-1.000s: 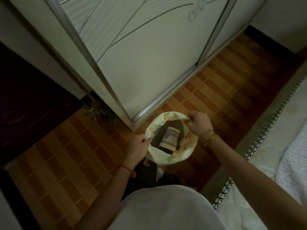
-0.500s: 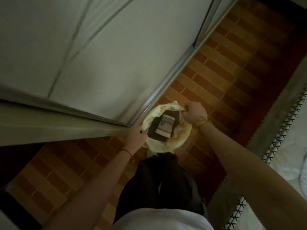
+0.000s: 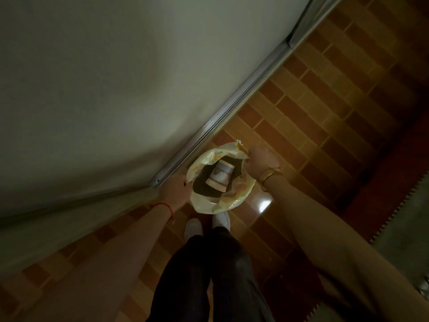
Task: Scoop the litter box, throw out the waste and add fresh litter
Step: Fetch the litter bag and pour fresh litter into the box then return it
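Brick-patterned floor tiles (image 3: pixel 325 112) are running beside a pale wardrobe door (image 3: pixel 116 77). A yellowish plastic bag (image 3: pixel 206 205) is being held open low between both arms, a labelled tub (image 3: pixel 220 174) lying inside. The left hand (image 3: pixel 175 187) and right hand (image 3: pixel 261 160) are gripping its rim on opposite sides, fingers curled round the plastic, just beyond 2 white shoes (image 3: pixel 193 226)
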A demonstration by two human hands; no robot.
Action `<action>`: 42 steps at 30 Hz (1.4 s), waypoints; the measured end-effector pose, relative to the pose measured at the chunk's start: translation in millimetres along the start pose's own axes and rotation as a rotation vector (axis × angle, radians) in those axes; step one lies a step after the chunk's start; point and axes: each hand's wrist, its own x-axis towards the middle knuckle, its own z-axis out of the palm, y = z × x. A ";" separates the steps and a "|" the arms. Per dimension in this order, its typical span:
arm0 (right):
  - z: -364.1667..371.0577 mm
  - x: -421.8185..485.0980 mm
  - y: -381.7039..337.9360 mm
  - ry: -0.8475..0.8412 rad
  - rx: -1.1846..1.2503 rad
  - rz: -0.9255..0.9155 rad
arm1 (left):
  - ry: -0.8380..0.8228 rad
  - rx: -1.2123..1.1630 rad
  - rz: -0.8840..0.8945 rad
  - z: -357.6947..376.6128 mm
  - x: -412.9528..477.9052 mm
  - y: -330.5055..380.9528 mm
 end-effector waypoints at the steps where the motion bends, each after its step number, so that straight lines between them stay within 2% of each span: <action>1: 12.1 16.0 4.8 -0.005 -0.012 -0.004 | -0.007 0.010 -0.003 10.2 13.9 -4.4; 13: 123.2 146.2 27.8 -0.012 -0.068 -0.073 | -0.012 0.083 -0.019 100.6 147.1 -62.6; 20: 170.9 179.3 31.2 0.021 -0.024 -0.121 | -0.028 0.103 -0.044 119.6 190.6 -86.0; 25: 193.6 183.2 33.7 0.012 -0.046 -0.084 | -0.053 0.104 -0.073 127.2 199.6 -90.8; 30: 194.4 185.2 36.3 0.007 0.093 -0.085 | -0.058 0.105 -0.060 133.8 195.3 -89.1; 33: 181.8 173.8 40.0 0.005 0.167 -0.133 | 0.018 0.046 -0.079 138.2 177.4 -82.7; 42: 119.0 70.1 34.6 0.121 0.410 -0.076 | 0.063 -0.180 0.000 82.2 73.6 -43.9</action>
